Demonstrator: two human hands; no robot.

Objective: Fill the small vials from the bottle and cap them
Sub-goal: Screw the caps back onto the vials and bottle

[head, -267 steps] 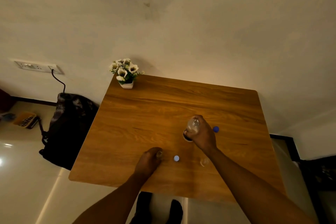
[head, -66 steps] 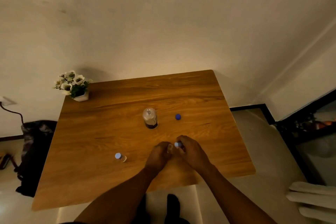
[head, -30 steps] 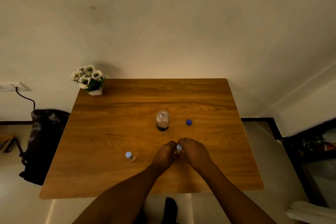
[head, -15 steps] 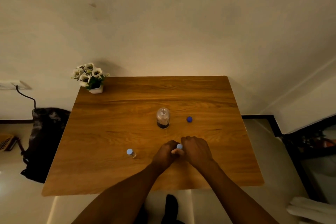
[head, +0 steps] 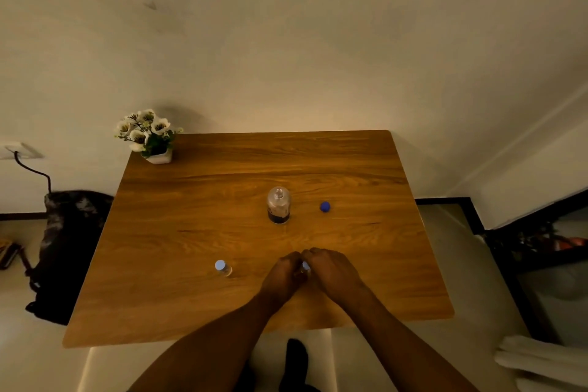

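Head view matches half a second ago: I see both hands still joined over one vial, bottle and blue cap unmoved. The wooden tabletop meets a pale wall; flowers sit at its far-left corner. Left hand grips the vial's body, right hand pinches its cap. A capped vial stands left.

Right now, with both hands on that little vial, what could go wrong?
1. The bottle stands uncapped just beyond the hands, its blue cap lying apart; a careless reach could tip it.
2. The vial is mostly hidden between the left hand and right hand, so a crooked cap could go unnoticed and leak.
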